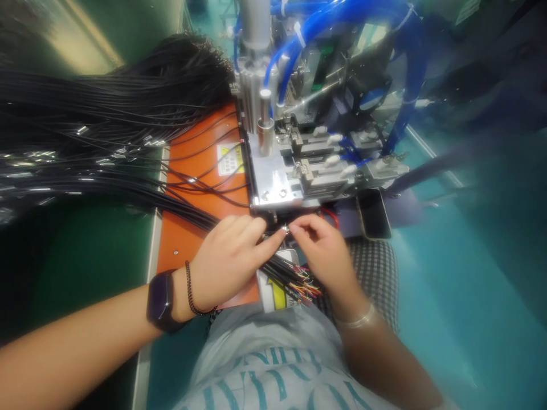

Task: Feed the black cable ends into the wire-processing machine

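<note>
A bundle of black cables passes beneath my left hand, whose fingers are curled round it, though the palm side is hidden. Stripped ends in red, yellow and white wires fan out past that hand. My left thumb stretches to a small shiny wire end. Thumb and forefinger of my right hand pinch at this same end; its details are too small to make out. Both hands are just below the front edge of a metal machine plate.
The machine has clamps and blue air hoses. Many more black cables lie across the orange board to the left. A phone rests at right, above a checkered cloth.
</note>
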`<state>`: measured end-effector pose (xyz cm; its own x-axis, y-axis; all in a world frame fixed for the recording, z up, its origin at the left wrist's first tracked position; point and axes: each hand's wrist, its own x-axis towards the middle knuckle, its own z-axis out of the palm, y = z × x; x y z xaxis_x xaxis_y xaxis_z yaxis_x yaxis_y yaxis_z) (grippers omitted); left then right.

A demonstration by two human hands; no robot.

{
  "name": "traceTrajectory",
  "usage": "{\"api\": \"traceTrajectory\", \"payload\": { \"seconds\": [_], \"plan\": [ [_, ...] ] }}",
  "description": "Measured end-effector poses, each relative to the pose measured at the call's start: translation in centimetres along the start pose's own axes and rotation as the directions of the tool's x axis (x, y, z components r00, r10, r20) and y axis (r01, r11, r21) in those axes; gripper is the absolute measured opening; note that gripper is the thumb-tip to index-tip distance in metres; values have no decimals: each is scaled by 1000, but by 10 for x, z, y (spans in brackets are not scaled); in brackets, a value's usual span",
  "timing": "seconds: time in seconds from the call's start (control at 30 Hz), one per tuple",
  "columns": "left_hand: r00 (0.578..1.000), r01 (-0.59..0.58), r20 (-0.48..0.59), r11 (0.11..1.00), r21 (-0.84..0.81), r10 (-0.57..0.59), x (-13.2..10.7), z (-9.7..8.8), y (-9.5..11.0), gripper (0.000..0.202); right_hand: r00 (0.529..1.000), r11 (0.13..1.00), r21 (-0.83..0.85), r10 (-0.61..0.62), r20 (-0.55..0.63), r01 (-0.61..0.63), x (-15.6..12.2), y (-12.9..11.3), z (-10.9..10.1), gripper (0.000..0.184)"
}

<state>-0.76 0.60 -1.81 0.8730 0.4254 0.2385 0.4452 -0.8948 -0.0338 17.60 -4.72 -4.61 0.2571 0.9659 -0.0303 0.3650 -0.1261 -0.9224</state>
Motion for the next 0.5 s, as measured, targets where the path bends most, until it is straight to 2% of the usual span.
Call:
{"api": "traceTrajectory", "payload": {
  "seconds": [0.13,0.2,0.5],
  "plan": [
    [1000,-12,-12,1000,-21,11,-1,1,0,37,995,991,-90,-103,-9,101,0,-2,0,9],
    [1000,-15,-15,999,-32,15,-1,1,-1,37,994,989,-98,-109,-14,108,1,-2,-1,10],
    [1000,-7,-25,999,-40,6,-1,1,-1,36,999,1000,7,27,17,-27,2,3,-2,12]
  ]
}}
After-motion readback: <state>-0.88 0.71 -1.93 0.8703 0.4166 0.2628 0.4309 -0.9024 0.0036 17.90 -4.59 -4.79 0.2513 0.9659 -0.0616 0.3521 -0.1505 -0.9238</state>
